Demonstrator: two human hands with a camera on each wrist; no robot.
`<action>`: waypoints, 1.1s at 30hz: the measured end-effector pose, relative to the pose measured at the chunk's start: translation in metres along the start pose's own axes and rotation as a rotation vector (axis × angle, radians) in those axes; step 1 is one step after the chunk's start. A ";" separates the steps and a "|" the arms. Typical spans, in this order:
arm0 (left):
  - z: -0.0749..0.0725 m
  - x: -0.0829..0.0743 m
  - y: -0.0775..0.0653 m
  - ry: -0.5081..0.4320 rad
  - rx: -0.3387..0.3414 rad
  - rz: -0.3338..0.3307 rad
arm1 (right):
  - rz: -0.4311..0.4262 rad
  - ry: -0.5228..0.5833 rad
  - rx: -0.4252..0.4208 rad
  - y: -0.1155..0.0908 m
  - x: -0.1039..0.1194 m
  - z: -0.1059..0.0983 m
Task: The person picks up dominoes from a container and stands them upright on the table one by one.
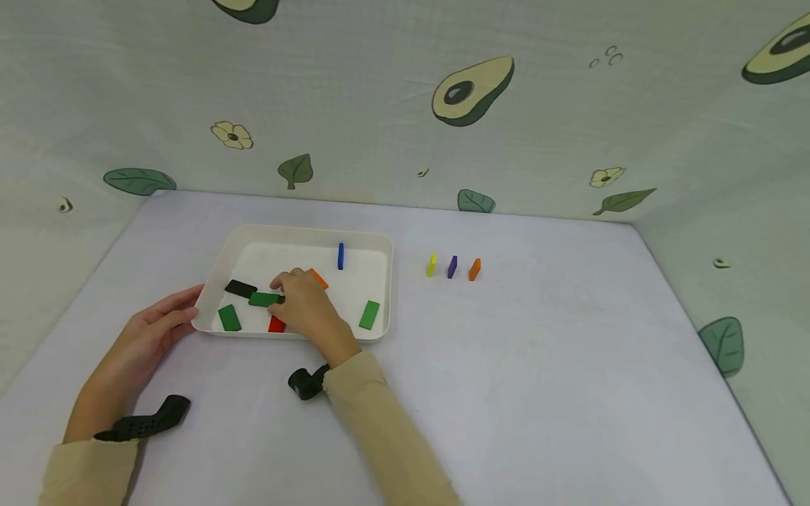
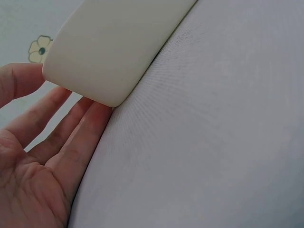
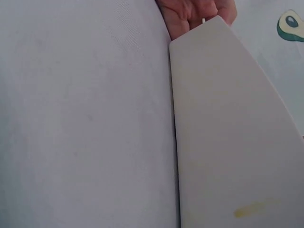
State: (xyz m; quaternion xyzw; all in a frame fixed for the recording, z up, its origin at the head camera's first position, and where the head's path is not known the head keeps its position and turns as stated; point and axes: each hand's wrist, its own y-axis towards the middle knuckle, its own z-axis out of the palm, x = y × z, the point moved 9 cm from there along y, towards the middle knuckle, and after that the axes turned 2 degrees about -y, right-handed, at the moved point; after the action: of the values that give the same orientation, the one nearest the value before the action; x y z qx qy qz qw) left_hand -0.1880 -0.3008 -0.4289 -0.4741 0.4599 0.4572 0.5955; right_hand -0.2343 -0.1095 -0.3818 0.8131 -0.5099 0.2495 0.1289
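Green block lies flat in the white tray, its three-o'clock end between the right hand's thumb and forefinger, which stand apart; whether they touch it I cannot tell, and the other fingers are hidden. From this hand, a black block is near ten o'clock, a second green block toward eight, a red block at about seven, partly covered, an orange block near twelve, a blue block at one, a third green block at three. The left hand holds the tray's corner between eight and nine o'clock, thumb at the rim, the other fingers slightly spread against the wall. Outside, toward three o'clock, yellow, purple and orange pieces stand in a row on the white table. Beyond twelve rises an avocado-print backdrop.
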 end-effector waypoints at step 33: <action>-0.001 -0.001 0.000 -0.009 0.023 0.018 | 0.011 -0.014 -0.034 0.001 -0.003 0.002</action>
State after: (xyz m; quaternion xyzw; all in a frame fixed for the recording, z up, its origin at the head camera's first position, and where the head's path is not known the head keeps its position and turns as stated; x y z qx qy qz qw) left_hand -0.1886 -0.3014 -0.4278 -0.4610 0.4668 0.4592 0.5989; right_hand -0.2363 -0.1085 -0.3856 0.8096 -0.5196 0.2358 0.1377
